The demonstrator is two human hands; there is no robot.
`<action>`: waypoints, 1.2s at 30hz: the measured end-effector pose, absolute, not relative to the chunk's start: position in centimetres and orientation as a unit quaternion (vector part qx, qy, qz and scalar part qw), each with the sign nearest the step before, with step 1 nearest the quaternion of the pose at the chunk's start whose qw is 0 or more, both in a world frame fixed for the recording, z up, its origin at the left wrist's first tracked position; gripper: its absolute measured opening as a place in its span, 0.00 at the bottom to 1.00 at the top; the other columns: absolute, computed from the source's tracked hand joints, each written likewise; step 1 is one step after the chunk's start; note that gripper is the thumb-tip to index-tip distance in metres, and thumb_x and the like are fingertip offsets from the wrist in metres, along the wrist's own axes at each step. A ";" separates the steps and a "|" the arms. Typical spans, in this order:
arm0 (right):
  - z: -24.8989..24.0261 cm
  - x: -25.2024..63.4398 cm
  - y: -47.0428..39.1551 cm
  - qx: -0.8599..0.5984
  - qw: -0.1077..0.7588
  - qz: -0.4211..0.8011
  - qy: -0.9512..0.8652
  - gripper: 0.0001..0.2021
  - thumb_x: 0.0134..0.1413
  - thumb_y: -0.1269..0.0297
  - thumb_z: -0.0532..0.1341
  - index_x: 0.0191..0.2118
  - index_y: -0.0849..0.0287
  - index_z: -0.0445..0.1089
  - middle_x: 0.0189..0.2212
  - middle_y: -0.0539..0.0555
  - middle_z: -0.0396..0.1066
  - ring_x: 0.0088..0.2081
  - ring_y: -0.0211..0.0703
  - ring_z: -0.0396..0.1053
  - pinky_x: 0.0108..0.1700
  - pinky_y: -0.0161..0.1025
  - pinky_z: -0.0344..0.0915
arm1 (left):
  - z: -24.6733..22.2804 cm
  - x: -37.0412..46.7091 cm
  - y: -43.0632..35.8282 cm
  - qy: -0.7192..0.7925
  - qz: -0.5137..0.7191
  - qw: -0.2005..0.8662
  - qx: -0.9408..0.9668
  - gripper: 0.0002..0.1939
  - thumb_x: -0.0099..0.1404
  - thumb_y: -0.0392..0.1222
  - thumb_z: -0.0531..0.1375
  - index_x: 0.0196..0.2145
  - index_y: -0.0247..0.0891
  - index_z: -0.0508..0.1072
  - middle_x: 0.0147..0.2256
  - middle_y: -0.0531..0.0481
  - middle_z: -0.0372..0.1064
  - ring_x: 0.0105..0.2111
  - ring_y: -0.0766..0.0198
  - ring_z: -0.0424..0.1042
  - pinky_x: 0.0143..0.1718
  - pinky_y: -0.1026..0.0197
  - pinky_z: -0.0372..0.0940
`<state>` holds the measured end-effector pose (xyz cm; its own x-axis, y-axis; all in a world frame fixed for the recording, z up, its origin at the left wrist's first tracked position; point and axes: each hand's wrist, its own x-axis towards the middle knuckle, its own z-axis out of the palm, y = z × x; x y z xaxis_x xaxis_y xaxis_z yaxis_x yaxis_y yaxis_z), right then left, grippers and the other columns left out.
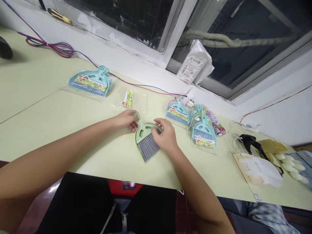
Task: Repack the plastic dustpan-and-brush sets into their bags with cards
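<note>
Pale table [97,156] before you. Far right, a cluster of bagged sets [204,130]; far left, a bagged blue set [89,84]. Near centre, the green dustpan [145,130] with brush [148,146] nested, bristles to the near side. Your right hand [166,134] curls over its right side; can't tell if clamped. Your left hand [126,120] is clamped on the handle [139,120]. Beyond, a small label [128,99].

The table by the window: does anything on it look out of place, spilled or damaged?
Nothing looks spilled or damaged. One thing stands out: the green dustpan and brush, between the left hand and right hand, are unwrapped, while the blue set at the back left is bagged.
</note>
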<state>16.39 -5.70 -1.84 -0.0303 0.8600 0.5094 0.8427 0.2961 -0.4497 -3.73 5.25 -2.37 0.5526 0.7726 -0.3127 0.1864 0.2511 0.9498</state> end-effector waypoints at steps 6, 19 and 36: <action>-2.5 19.0 -4.5 -0.673 0.309 -0.024 -0.672 0.17 0.61 0.64 0.58 0.54 0.60 0.70 0.50 0.63 0.72 0.54 0.56 0.66 0.59 0.52 0.61 | -2.6 -4.8 6.4 0.472 0.209 0.570 0.639 0.09 0.62 0.42 0.62 0.40 0.39 0.69 0.29 0.45 0.77 0.18 0.63 0.69 0.17 0.63 0.60; -3.4 20.6 -3.4 -0.713 0.217 0.018 -0.667 0.11 0.63 0.68 0.56 0.45 0.57 0.75 0.44 0.57 0.77 0.42 0.47 0.71 0.49 0.43 0.64 | -1.8 -6.3 6.6 0.443 0.152 0.452 0.759 0.15 0.60 0.47 0.58 0.41 0.39 0.79 0.21 0.49 0.69 0.22 0.56 0.71 0.22 0.60 0.62; -4.4 21.3 -2.4 -0.702 0.253 0.044 -0.664 0.14 0.61 0.70 0.56 0.45 0.56 0.78 0.42 0.55 0.79 0.40 0.46 0.73 0.48 0.42 0.66 | -4.2 -8.6 10.5 0.430 0.154 0.089 0.885 0.35 0.74 0.58 0.46 0.69 0.35 0.61 0.65 0.34 0.61 0.65 0.44 0.59 0.64 0.47 0.55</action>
<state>21.31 -2.38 -4.39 0.1134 0.9547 0.2751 0.9104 0.0110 -0.4137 -8.63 10.53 -4.19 0.5828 0.7887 0.1958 0.7337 -0.6142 0.2906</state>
